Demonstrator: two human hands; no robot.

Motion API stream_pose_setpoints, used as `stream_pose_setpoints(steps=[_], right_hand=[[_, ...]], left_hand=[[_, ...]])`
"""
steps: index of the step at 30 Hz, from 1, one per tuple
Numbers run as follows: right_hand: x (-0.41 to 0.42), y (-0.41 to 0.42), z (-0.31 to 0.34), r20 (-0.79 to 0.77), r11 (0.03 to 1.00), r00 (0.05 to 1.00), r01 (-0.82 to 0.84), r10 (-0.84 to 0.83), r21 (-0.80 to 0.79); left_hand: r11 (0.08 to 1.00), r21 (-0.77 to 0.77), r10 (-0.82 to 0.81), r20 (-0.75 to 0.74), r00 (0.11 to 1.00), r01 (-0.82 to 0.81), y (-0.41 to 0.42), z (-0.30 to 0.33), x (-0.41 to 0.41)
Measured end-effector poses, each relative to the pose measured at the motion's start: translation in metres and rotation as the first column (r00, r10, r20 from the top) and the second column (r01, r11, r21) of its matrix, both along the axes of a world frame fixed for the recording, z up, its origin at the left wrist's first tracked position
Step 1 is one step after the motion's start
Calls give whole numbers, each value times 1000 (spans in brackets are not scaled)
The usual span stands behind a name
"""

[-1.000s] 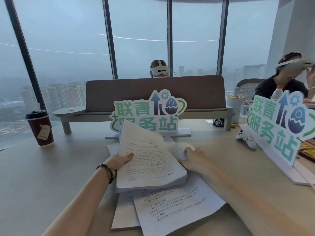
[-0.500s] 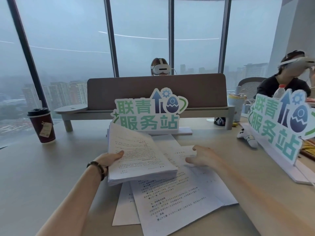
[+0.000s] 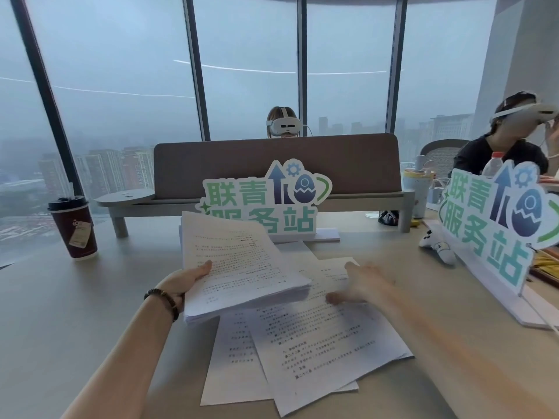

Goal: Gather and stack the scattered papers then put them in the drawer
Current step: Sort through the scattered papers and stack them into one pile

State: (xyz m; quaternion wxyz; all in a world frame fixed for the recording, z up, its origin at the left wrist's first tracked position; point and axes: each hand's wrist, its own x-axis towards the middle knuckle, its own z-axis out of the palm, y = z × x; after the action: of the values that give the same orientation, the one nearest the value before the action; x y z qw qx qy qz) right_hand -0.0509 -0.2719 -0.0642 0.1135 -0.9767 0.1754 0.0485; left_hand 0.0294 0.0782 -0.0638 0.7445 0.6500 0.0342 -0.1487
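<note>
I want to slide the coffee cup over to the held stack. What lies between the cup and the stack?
The head view shows only bare table between the coffee cup and the paper stack that the left hand holds.

Centre sign (image 3: 266,204): 联青服务站. Right sign (image 3: 496,219): same. Papers' (image 3: 317,334) print unreadable.

We see a dark red paper coffee cup (image 3: 74,227) far left, two green-lettered cutout signs (image 3: 266,201) (image 3: 496,225), a white controller (image 3: 437,243).
</note>
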Motion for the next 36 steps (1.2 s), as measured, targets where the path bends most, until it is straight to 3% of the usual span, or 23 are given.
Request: stream_pose_setpoints(steps=[8, 16, 19, 22, 23, 24, 26, 28, 32, 36], right_hand=[[-1, -15, 0, 98, 994, 994, 46, -56, 104], [-4, -22, 8, 158, 910, 980, 45, -120, 411], [-2, -19, 8, 205, 801, 957, 42, -203, 597], [2, -18, 3, 190, 578, 916, 54, -353, 815], [4, -17, 1, 187, 546, 907, 54, -376, 836], [5, -14, -1, 227, 575, 899, 33, -374, 818], [-1, -4, 2, 341, 768, 898, -4, -279, 640], [-4, 7, 1, 396, 881, 903, -47, -164, 471], [0, 19, -3, 350, 911, 934, -86, -67, 404], [2, 23, 1, 308, 853, 945, -68, -112, 518]], left_hand=[[1000, 8, 6, -51, 999, -6, 3, -2, 1], [999, -16, -30, -78, 996, 29, 0, -4, 0], [999, -14, -47, -97, 994, 46, -1, -3, -2], [998, -19, -57, -97, 994, 55, -2, -1, -4], [998, -21, -56, -95, 994, 55, -2, 0, -4], [999, -21, -52, -93, 994, 50, -2, 0, -5], [999, -15, -38, -86, 996, 37, -1, 0, -4], [999, -12, -33, -89, 995, 32, -1, 0, -5], [997, -26, -75, -110, 991, 72, -9, -3, -8], [993, -24, -117, -120, 986, 115, -18, -6, -11]])
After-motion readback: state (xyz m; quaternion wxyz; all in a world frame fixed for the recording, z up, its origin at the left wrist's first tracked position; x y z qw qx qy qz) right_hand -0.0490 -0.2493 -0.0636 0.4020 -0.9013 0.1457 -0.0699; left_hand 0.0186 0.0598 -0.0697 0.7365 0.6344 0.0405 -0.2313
